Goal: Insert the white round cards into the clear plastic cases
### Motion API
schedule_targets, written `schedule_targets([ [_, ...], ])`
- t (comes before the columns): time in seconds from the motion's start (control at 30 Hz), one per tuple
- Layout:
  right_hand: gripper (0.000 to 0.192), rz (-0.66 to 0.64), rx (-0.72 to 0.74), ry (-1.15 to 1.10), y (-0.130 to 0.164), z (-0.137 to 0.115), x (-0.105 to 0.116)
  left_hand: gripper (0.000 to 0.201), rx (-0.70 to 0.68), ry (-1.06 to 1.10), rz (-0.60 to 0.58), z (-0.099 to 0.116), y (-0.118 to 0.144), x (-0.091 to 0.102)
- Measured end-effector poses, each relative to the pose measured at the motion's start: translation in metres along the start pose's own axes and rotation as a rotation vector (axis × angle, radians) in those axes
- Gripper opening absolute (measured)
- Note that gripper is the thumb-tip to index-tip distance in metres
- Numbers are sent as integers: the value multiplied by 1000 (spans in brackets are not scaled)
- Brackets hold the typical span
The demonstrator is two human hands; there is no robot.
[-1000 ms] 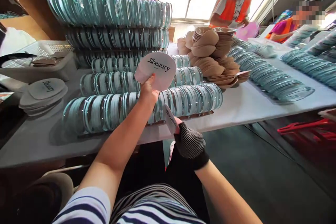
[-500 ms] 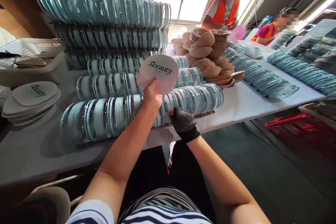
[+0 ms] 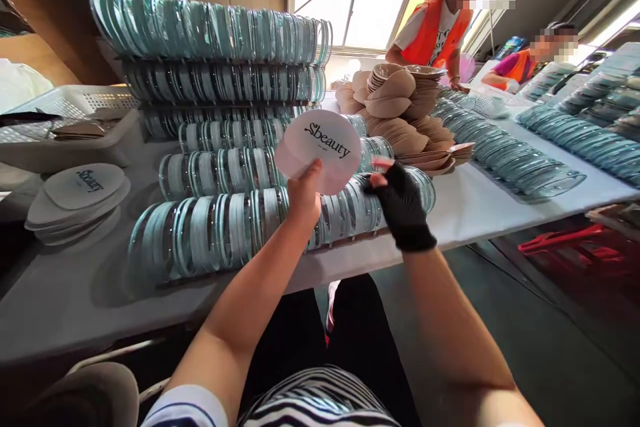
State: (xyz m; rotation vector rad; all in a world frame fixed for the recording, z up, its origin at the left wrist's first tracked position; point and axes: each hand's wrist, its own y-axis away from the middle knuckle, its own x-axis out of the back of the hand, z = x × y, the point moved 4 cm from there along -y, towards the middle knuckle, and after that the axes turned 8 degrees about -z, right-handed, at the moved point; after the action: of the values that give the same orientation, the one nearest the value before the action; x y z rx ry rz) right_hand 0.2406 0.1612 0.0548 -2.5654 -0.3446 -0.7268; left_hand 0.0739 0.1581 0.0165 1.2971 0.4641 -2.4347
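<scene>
My left hand (image 3: pixel 306 197) pinches a small stack of rounded white cards (image 3: pixel 345 170), the top one printed "Sbeauty", with the thumb on its face. It holds them above the front row of clear, bluish round pieces (image 3: pixel 210 230), which have pale bands and stand on edge. My right hand (image 3: pixel 405 207), in a black fingerless glove, is raised just right of the cards. Its thumb and forefinger are apart, slightly blurred, and I see nothing between them. More rows of the clear pieces (image 3: pixel 215 167) stand behind.
Similar printed cards (image 3: pixel 80 190) lie piled at the left, by a white perforated basket (image 3: pixel 133 123). Brown rounded pieces (image 3: pixel 390 97) are heaped behind the rows. Tall racked rows (image 3: pixel 210 30) rise at the back left. Two people in orange vests (image 3: pixel 433 30) are across the table (image 3: pixel 480 213).
My right hand has come up from the front edge of the near row to beside the cards, its fingers parting. My left hand still holds the cards. The view has shifted slightly.
</scene>
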Motion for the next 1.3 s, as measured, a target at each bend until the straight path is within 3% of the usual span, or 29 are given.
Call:
schedule_targets([
  [0.03, 51, 72, 46, 73, -15, -6, 8, 37, -2, -9, -7, 0, 0, -1],
  [0.13, 58, 107, 166, 393, -41, -27, 5, 37, -7, -39, 28, 1, 1, -1],
  [0.2, 54, 132, 256, 548, -39, -45, -8, 34, -6, -57, 49, 5, 5, -1],
  [0.27, 46, 137, 299, 617, -30, -61, -23, 32, -3, -64, -2, 11, 11, -1],
  [0.37, 39, 227, 119, 590, -15, -69, -21, 31, 27, -69, -87, 22, 15, 0],
  [0.43, 43, 433, 6, 557, 7, -71, -4, 32, 17, -69, -58, 33, 10, 7],
  [0.5, 47, 549, 25, 591, 42, -73, 9, 36, -15, -56, 9, 46, 1, 17],
  [0.53, 48, 496, 58, 640, 61, -74, 9, 37, -13, -40, 39, 51, -4, 22],
  [0.63, 41, 105, 148, 658, 115, -68, -15, 39, 51, 27, 46, 56, -14, 32],
  [0.73, 43, -141, 100, 616, 144, -61, -45, 49, 5, 31, -6, 56, -15, 35],
  [0.83, 45, -163, 39, 647, 148, -62, -55, 55, -36, -14, -32, 55, -11, 36],
  [1.0, 44, -139, -2, 731, 144, -66, -52, 52, 6, -12, -27, 55, -10, 39],
  [1.17, 44, -242, -87, 760, 110, -49, -85, 54, 1, 2, -14, 56, -8, 38],
  [1.3, 37, -244, -138, 743, 89, -34, -103, 51, 5, 27, -5, 57, -6, 37],
])
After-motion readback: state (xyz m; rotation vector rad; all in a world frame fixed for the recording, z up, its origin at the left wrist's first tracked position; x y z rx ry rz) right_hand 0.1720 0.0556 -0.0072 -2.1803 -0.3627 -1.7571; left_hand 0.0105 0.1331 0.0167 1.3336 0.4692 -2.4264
